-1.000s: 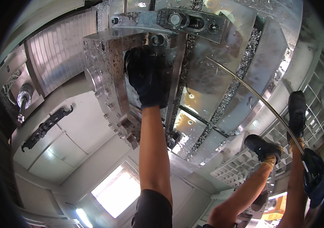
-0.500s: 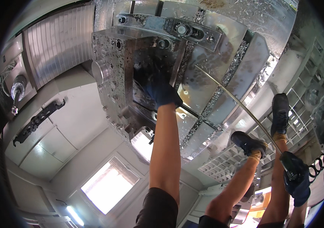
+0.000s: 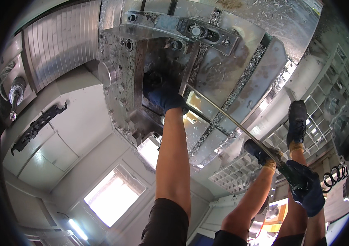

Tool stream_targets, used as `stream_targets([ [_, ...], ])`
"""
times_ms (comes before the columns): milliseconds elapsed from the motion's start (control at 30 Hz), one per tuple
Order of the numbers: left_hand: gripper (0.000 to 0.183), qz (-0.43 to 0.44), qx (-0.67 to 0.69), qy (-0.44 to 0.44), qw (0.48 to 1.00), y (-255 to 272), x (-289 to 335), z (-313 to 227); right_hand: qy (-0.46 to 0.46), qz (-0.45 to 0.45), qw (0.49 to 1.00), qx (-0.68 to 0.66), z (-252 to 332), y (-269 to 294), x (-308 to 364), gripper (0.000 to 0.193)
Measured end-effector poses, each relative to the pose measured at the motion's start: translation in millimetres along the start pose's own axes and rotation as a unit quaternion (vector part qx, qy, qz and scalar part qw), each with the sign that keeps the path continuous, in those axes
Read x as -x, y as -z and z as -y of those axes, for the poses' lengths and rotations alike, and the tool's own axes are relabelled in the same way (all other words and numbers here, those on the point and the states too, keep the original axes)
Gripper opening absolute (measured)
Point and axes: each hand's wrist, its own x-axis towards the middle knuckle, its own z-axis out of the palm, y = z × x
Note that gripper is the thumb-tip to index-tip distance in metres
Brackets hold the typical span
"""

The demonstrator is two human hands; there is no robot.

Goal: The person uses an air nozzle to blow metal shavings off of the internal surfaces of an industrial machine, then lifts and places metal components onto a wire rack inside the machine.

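Observation:
My left hand [image 3: 165,96], in a dark blue glove, reaches into the shadowed hollow of a large metal block [image 3: 123,78]; its fingers are lost in the dark there. In my right hand [image 3: 310,192], also gloved, is an air blow gun [image 3: 287,172] with a long thin metal tube [image 3: 232,119]. The tube slants up and left, its tip beside the block's right edge, near my left hand. A black coiled hose [image 3: 335,178] hangs just right of my right hand. The block is fixed to a slotted machine table [image 3: 223,69].
A bolted clamp [image 3: 209,36] holds the block at the top. Metal chips [image 3: 246,74] fill the table's slots. A spindle with a cutting tool [image 3: 16,96] is at far left. My shoes [image 3: 297,123] rest by a white grid [image 3: 234,174]; a bright window [image 3: 115,196] lies below.
My right hand has moved left with the blow gun, bringing the tube's tip left and down to the block's edge. My left hand has shifted slightly left and down inside the hollow.

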Motion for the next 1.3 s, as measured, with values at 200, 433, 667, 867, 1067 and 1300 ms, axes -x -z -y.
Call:
stream_targets([
  [200,0.021,0.057,-0.353,-0.102,0.928,14,-3,5,0.034,0.001,0.999,0.001,0,-14,-9,0.047],
  [433,0.018,0.094,-0.045,-0.069,0.992,61,-55,97,0.076,-0.016,0.994,0.071,-22,-10,-3,0.044],
  [667,0.029,0.088,0.101,0.092,0.987,48,-20,52,0.062,-0.03,0.993,0.099,-8,-14,-11,0.042],
  [867,0.036,0.175,-0.025,-0.063,0.982,64,-46,103,0.045,-0.023,0.997,0.058,-7,-19,-17,0.041],
  [1067,0.044,0.272,-0.497,-0.003,0.824,46,-56,39,0.066,-0.03,0.992,0.106,-8,-15,-14,0.043],
  [1300,0.039,0.171,-0.399,-0.048,0.9,69,-39,61,0.037,0.042,0.998,0.022,-8,-13,-15,0.045],
])
